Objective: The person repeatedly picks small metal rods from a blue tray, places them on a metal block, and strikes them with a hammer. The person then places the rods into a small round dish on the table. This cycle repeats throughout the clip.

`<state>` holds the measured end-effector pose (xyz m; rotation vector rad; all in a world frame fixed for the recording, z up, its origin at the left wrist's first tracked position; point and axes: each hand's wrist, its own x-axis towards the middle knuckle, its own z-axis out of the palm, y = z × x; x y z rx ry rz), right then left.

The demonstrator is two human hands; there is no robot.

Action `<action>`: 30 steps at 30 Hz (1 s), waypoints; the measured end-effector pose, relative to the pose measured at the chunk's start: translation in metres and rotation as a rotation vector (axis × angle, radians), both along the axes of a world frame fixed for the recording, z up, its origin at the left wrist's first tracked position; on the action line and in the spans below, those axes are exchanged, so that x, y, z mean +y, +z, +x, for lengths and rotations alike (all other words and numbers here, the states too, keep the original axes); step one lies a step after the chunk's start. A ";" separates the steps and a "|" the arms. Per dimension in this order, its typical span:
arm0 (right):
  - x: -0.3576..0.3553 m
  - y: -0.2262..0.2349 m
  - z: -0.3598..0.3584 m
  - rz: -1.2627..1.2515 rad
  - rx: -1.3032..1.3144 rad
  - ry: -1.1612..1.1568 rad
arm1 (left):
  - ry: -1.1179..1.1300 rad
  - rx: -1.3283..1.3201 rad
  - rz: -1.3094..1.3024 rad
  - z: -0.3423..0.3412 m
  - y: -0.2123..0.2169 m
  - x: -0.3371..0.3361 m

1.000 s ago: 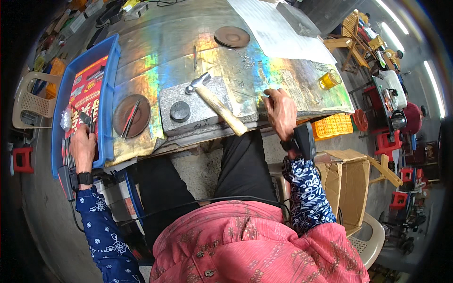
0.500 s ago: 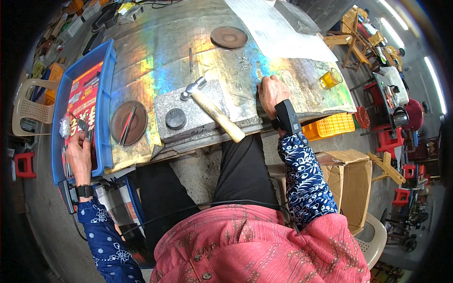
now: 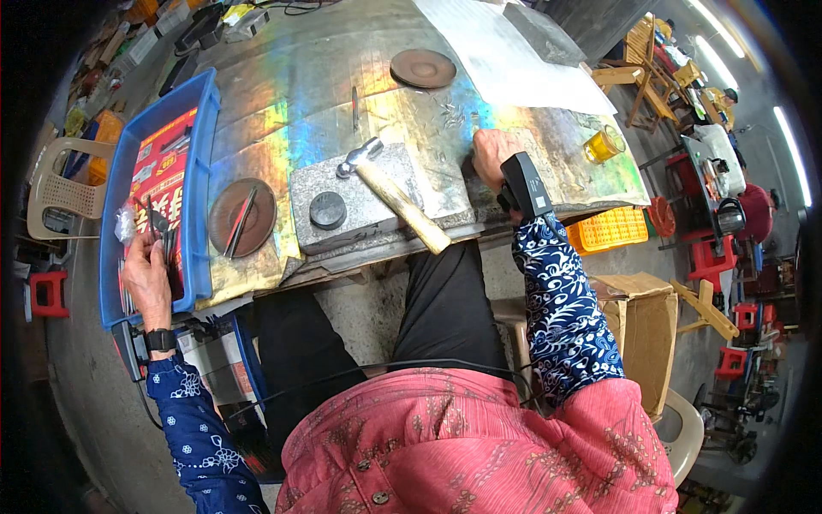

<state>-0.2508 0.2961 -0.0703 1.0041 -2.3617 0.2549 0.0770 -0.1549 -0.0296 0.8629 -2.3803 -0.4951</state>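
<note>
Left grip (image 3: 147, 276), in tray (image 3: 199, 206): state unclear | right grip (image 3: 497, 158): curled, hold unclear | hammer (image 3: 402, 207) (on block (image 3: 313, 176)) between

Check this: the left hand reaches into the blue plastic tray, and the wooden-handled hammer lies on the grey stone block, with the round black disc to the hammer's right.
No: the round black disc sits left of the wooden-handled hammer, as the head view shows. The left hand, blue plastic tray and grey stone block are correct.
</note>
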 end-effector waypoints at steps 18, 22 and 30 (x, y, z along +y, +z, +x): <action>0.011 0.075 0.109 -0.417 -0.529 0.056 | -0.278 0.525 0.519 -0.015 0.039 0.087; -0.002 0.092 0.139 -0.589 -0.642 0.194 | -0.429 0.571 0.778 -0.024 0.049 0.140; -0.039 0.111 0.206 -0.831 -1.045 0.366 | -0.563 0.546 1.243 -0.028 0.055 0.203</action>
